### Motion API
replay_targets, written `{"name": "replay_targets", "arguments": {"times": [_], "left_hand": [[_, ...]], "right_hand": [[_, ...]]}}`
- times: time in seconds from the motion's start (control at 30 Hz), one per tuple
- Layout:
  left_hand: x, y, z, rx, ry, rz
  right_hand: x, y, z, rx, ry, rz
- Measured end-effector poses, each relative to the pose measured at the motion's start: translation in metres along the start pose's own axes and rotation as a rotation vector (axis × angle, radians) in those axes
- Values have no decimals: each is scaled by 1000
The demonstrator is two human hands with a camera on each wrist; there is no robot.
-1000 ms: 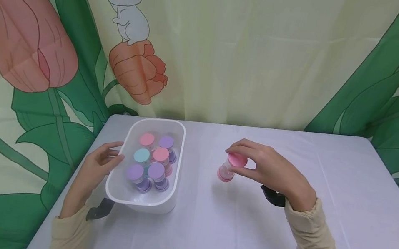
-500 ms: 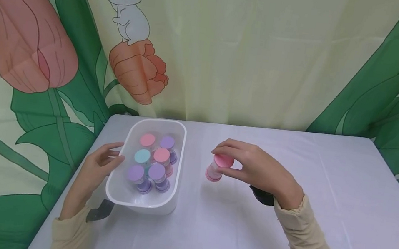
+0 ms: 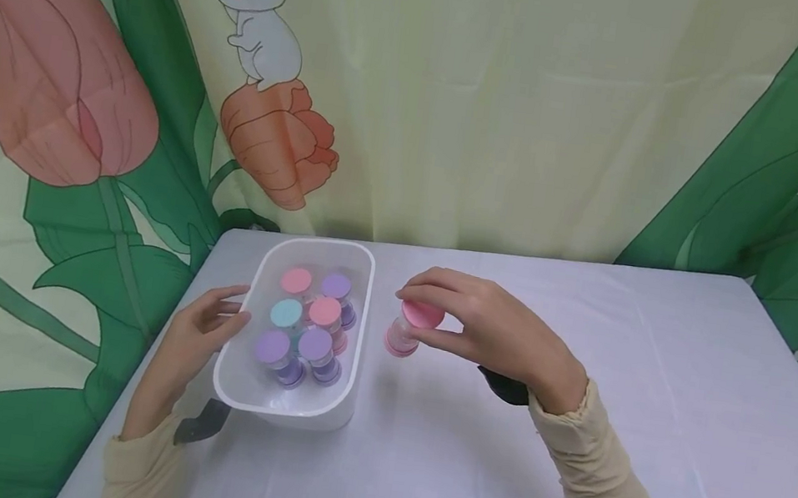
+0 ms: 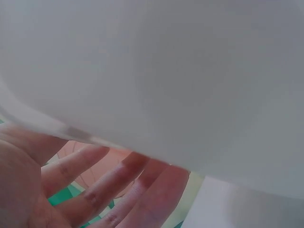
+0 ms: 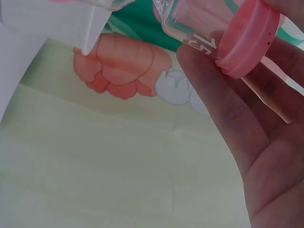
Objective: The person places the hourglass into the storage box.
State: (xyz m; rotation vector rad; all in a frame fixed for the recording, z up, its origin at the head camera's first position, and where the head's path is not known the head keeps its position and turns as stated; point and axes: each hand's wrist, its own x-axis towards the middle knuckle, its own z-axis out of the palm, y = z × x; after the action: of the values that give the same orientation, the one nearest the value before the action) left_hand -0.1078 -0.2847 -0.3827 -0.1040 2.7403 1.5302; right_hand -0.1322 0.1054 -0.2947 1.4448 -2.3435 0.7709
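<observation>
In the head view my right hand [image 3: 483,323] holds a sand timer [image 3: 423,316] with pink end caps by its upper cap, tilted, just right of a white plastic bin [image 3: 344,406]. The right wrist view shows its clear body and pink cap [image 5: 249,38], with "15" printed on the body. My left hand [image 3: 194,336] rests at the bin's left rim, its fingers extended. In the left wrist view the bin wall [image 4: 156,85] covers the fingertips [image 4: 135,164]. Inside the bin stand several sand timers, including a teal one [image 3: 286,312], pink ones [image 3: 325,312] and purple ones [image 3: 316,345].
A white cloth [image 3: 490,480] covers the table. The bin stands near the table's left edge. Behind the table hangs a curtain [image 3: 508,112] printed with tulips, leaves, a rabbit and a carrot.
My right hand has moved left with the pink-capped sand timer, closer to the bin. My left hand and the bin have stayed nearly where they were.
</observation>
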Motion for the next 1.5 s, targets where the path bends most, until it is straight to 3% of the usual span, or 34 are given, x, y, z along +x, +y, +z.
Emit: {"name": "replay_targets", "arguments": {"times": [0.57,1.03,1.5], "left_hand": [[-2,3,-1,1,-7,-6],[1,1,0,0,-11,1],[1,1,1,-1,-4,3]], "right_hand": [[31,-19,2,5,35,-112],[50,-26,28,68,53,-167],[60,-28,51,88,2,-180]]}}
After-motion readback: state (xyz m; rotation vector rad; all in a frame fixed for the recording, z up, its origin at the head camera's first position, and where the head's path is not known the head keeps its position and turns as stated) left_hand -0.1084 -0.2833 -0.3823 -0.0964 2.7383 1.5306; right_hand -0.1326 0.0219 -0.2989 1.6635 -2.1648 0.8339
